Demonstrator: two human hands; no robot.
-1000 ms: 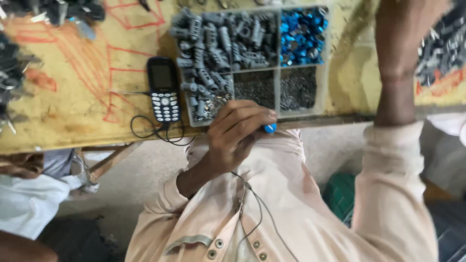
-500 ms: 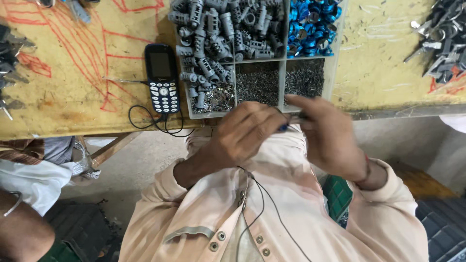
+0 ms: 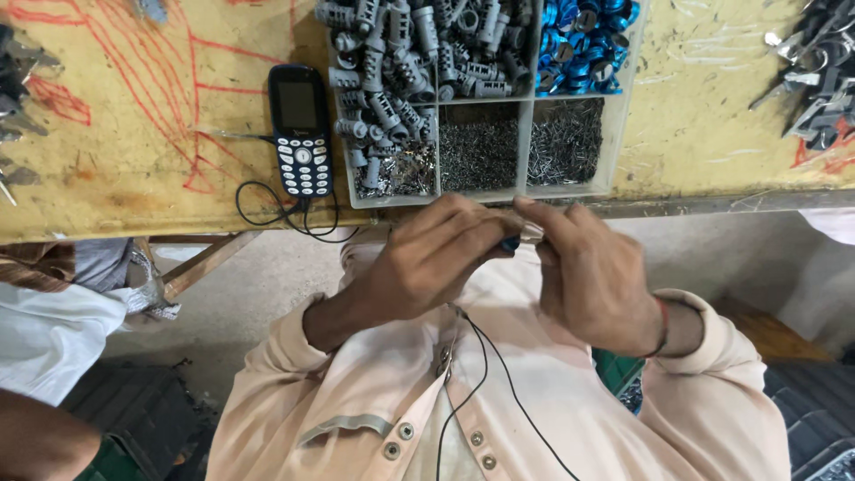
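Observation:
My left hand [image 3: 427,263] and my right hand [image 3: 592,281] meet just below the table edge, above my lap. My left hand's fingers are closed on a small blue part [image 3: 510,242], of which only a tip shows. My right hand's fingertips pinch a small grey piece [image 3: 532,233] right against it. Directly above the hands, a clear compartment tray [image 3: 613,134] holds grey plastic plugs [image 3: 401,62], blue caps [image 3: 583,40] and small dark metal pins [image 3: 481,147].
A dark keypad phone [image 3: 301,129] lies on the scratched yellow table [image 3: 160,134] left of the tray, its black cable looping over the edge. Metal parts [image 3: 815,80] are piled at the far right. Another person's white clothing [image 3: 44,330] is at lower left.
My right hand came down from over the table to join my left hand. Both hands now sit closer to the table edge, fingertips together.

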